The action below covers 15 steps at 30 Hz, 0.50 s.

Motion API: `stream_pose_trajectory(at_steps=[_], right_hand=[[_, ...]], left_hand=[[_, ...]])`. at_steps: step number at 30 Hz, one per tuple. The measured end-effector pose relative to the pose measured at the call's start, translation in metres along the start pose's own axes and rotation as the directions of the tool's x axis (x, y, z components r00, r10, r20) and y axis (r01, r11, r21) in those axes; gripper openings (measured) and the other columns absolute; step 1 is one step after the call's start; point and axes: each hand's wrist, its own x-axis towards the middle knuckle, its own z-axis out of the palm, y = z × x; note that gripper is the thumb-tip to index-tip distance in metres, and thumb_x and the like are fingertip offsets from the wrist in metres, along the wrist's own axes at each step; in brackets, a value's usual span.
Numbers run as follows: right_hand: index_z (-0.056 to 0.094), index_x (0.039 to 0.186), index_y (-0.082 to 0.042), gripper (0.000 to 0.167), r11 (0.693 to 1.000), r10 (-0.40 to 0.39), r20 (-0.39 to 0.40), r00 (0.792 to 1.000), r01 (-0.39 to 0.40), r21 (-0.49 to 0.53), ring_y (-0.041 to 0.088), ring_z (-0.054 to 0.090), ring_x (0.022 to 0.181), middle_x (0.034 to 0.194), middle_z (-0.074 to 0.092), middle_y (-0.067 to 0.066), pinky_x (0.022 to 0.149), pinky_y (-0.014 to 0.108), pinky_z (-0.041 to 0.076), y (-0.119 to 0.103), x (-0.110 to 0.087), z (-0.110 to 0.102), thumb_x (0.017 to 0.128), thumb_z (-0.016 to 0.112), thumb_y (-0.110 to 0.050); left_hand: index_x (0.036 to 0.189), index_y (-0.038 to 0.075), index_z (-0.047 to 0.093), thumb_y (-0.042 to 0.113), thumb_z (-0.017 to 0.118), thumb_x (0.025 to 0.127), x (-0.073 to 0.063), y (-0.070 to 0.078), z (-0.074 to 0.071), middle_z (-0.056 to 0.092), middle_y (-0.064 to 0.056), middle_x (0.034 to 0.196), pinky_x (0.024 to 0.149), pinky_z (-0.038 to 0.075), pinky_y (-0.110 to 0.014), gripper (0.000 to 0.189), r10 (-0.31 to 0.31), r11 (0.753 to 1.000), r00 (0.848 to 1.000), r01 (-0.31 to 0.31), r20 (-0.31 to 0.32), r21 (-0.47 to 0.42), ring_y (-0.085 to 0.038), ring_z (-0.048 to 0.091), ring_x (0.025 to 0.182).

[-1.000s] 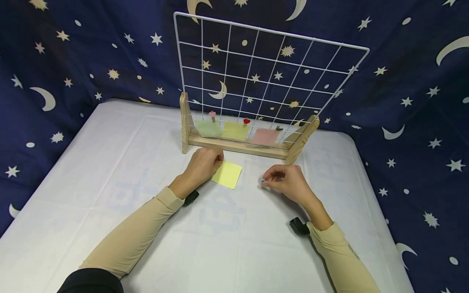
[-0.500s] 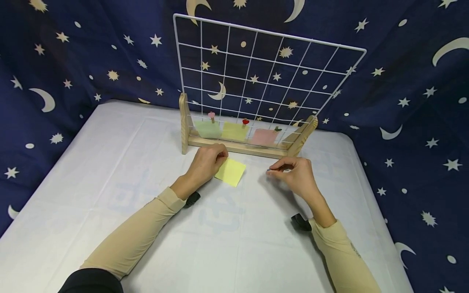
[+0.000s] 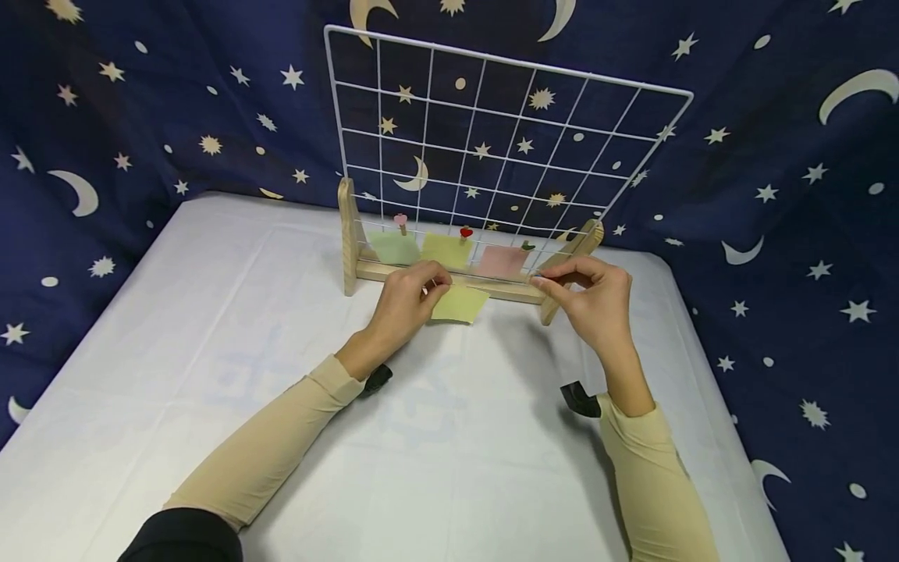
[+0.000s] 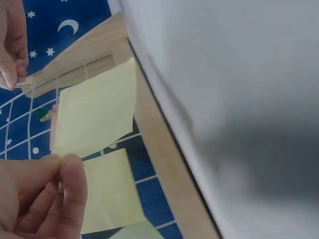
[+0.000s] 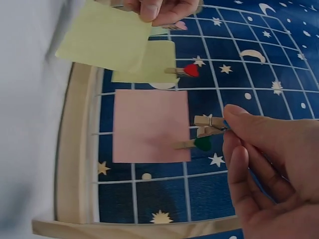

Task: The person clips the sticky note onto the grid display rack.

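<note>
My left hand [image 3: 407,306] pinches a loose yellow sticky note [image 3: 460,304] by a corner between thumb and forefinger, raised in front of the stand's wooden base. Between the right hand's [image 3: 595,300] thumb and fingers is a small wooden clothespin [image 5: 210,122] with a bit of blue at its held end. Its jaws point at the wire grid [image 3: 506,61]. Clipped low on that grid hang a green note [image 3: 393,248], another yellow note [image 3: 445,250] and a pink note [image 5: 149,124]. Their clothespins carry a pink heart [image 3: 400,220], a red heart [image 5: 190,70] and a green ornament [image 5: 203,144].
The grid stands upright in a wooden stand [image 3: 347,242] at the back of a table with a white cloth [image 3: 211,328]. Behind it hangs a dark blue curtain [image 3: 232,47] with moons and stars. A black wrist camera [image 3: 580,400] sits below the right wrist.
Left hand has lifted the yellow note off the cloth and moved it forward and right. Right hand has risen with the clothespin, forward and right, to the grid's lower right.
</note>
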Motion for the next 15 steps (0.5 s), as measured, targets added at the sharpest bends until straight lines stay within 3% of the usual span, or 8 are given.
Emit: stream_pose_trajectory(at_steps=[15], right_hand=[[0.08,0.089,0.006,0.013,0.996,-0.066,-0.049,0.997,0.069,0.061,0.009,0.067,0.073,0.084,0.072,0.02,0.071,0.016,0.056,-0.027,0.03,-0.009,0.079,0.086,0.011]], left_hand=[[0.095,0.006,0.074,0.003,0.074,0.097,0.043,0.033,-0.002,0.075,-0.007,0.091,0.062,0.054,-0.026,0.004,0.058,0.996,0.986,-0.068,-0.154,-0.061,-0.016,0.069,0.078]])
